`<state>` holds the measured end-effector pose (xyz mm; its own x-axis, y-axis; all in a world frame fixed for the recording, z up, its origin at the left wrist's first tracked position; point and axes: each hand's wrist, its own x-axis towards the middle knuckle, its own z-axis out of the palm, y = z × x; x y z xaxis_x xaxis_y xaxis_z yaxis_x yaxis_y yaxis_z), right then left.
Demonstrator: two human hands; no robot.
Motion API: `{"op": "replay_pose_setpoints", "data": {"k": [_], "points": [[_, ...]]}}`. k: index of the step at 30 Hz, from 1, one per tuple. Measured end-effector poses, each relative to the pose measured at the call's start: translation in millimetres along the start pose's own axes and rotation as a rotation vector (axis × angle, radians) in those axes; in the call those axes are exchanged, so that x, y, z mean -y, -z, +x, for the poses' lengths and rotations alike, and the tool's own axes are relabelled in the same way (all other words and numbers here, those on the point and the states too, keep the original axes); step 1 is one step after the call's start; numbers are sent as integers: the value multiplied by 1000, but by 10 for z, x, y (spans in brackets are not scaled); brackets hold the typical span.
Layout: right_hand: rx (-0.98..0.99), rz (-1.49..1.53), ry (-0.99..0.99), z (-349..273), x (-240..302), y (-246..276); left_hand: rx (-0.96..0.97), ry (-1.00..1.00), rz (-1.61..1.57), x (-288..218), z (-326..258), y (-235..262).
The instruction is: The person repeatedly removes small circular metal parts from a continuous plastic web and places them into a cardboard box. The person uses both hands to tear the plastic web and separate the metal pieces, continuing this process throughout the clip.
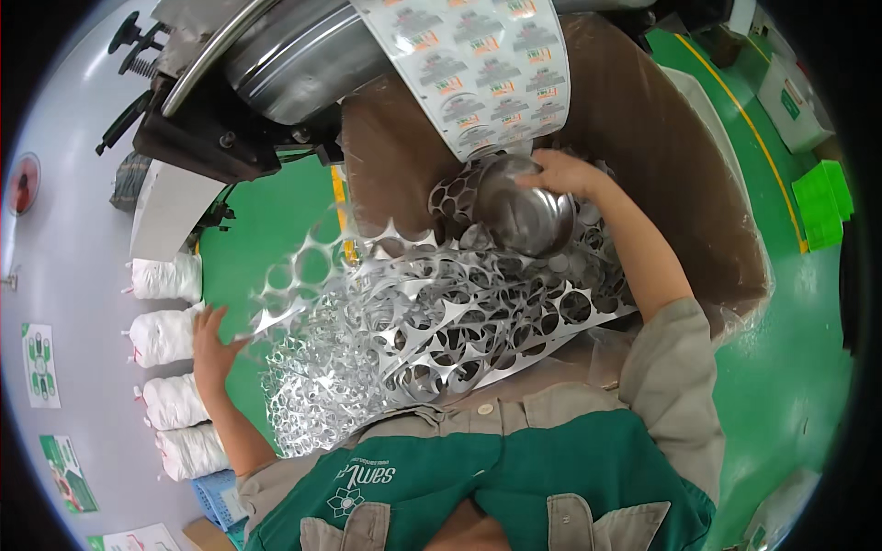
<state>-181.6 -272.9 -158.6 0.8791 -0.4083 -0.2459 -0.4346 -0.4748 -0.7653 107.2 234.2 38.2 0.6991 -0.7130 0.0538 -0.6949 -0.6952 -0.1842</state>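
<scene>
A person's right hand [562, 173] pinches the rim of a round metal bowl [525, 211] over hole-punched silver scrap [450, 312] at a brown bin [684, 197], just below a hanging printed sheet [487, 78]. The left hand [212, 356], fingers spread, is near the scrap's left edge

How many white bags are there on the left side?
4: top bag, second bag, third bag and bottom bag, in one row along the wall; others may be hidden.
</scene>
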Motion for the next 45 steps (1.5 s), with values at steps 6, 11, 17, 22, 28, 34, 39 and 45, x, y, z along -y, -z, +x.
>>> {"op": "replay_pose_setpoints", "data": {"k": [6,11,17,22,28,34,39,45], "points": [[109,-176,259,-178,270,-435,101,-722,-665,-1700,490,591],[7,-28,338,-411,1145,273,101,-810,-194,-2254,662,-101],[-64,1527,463,-257,-109,511,272,-982,-349,-2431,475,-356],[-476,256,-552,-122,-2186,-208,126,-1038,-336,-2579,548,-462],[157,-713,-141,-25,-248,-81,179,-985,-459,-2493,482,-331],[-176,345,287,-506,826,841,170,-1071,-720,-2202,295,581],[94,1510,759,-591,996,756,-120,-325,-1603,-1966,163,634],[31,832,-195,-5,-447,-101,258,-416,-1162,-1999,688,544]]}}
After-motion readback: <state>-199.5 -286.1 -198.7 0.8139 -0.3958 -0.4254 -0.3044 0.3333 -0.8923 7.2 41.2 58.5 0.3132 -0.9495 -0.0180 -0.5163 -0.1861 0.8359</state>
